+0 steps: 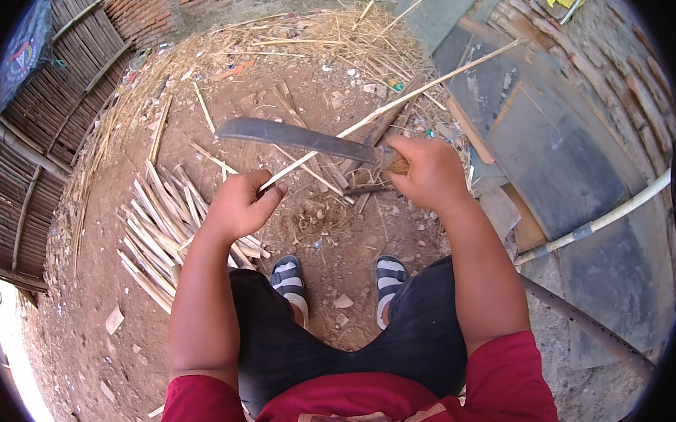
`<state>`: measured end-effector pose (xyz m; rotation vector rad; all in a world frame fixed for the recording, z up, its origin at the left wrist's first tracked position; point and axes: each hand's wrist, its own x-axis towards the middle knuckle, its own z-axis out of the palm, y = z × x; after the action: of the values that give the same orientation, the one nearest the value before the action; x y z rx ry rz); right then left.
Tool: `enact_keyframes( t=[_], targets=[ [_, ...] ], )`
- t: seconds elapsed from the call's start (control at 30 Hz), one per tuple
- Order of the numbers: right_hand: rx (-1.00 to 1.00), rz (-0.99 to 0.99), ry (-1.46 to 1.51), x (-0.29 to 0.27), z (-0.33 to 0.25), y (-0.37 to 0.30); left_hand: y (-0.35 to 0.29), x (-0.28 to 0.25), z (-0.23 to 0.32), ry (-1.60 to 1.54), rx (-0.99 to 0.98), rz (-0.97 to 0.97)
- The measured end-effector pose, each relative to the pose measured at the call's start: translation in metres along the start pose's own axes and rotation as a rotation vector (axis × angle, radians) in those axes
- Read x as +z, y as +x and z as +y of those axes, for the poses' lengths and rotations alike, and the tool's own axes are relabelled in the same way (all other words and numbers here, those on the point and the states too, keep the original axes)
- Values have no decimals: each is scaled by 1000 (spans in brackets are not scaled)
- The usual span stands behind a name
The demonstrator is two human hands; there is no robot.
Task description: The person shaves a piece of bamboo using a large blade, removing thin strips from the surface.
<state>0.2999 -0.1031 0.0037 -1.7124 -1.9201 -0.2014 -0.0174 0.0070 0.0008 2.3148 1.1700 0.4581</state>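
My left hand (243, 204) is closed around the near end of a long, pale, thin stick (416, 92), which slants up and away to the right. In my right hand (434, 171) is the wooden handle of a machete (296, 135). Its broad dark blade points left and crosses the stick just beyond my left hand; whether the two touch I cannot tell. Below them on the dirt lie a thicker piece of wood (383, 132) and a short dark stick (369, 189). To the left of my left hand is a pile of split pale sticks (152, 228).
Straw and loose stalks (306, 41) lie along the far side, before a brick wall (141, 19). A slatted bamboo panel (51, 127) stands at the left. Flat dark sheets (548, 139) and a pale pole (599, 224) are at the right. My sandalled feet (288, 282) rest on the dirt.
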Motion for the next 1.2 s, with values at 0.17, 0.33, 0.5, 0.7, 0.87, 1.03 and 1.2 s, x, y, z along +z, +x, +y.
enact_keyframes(
  t=[0.17,0.33,0.5,0.7,0.87,1.03,1.2],
  targets=[
    [302,148,128,-4,34,-2,1,-6,-1,-38,0,-4],
    [192,76,90,2,20,-3,6,3,-6,-25,33,40],
    [51,-52,-12,-2,-5,0,1,0,1,178,56,152],
    [373,107,110,-8,28,-2,3,-6,7,252,5,221],
    [142,-15,11,1,6,-5,4,1,10,256,34,239],
    [37,-3,42,4,-7,-3,2,-1,6,301,56,239],
    [329,111,98,-4,26,-3,2,-8,7,282,19,297]
  ],
)
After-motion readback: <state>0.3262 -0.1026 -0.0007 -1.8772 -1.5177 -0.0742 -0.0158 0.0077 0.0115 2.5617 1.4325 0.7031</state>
